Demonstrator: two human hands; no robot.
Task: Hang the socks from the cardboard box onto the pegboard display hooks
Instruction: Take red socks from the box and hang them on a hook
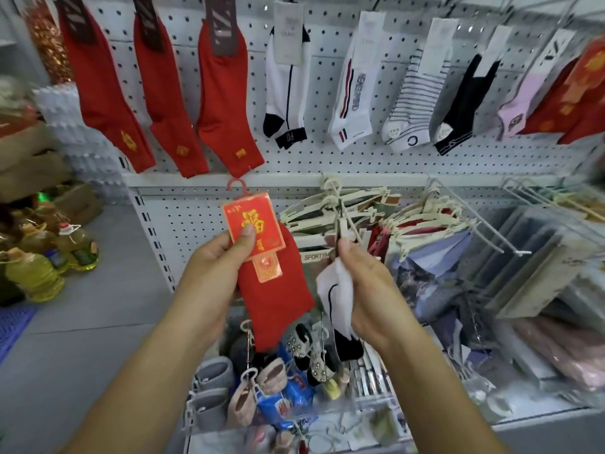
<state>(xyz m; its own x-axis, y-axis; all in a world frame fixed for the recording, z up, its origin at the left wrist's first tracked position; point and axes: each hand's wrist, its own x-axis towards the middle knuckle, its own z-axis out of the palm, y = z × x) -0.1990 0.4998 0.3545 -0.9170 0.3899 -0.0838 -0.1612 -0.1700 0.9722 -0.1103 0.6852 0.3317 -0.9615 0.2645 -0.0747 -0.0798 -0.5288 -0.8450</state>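
Head view. Item: red fabric sock [278, 299] with red-and-gold card header and pink plastic hook [237, 186]; long axis near upright, hook uppermost, just below the hung red socks [226, 103] on the white perforated pegboard [327, 158]. Left hand [212, 267]: nearer that row, thumb and fingers pinching the card. Right hand [366, 283]: fingers curled, pinching the top of a white black-toed sock [337, 299], which hangs downward.

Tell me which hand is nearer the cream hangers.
Right. The right hand, holding a white sock, is just beneath the cream hangers; the left hand holds a red sock further left.
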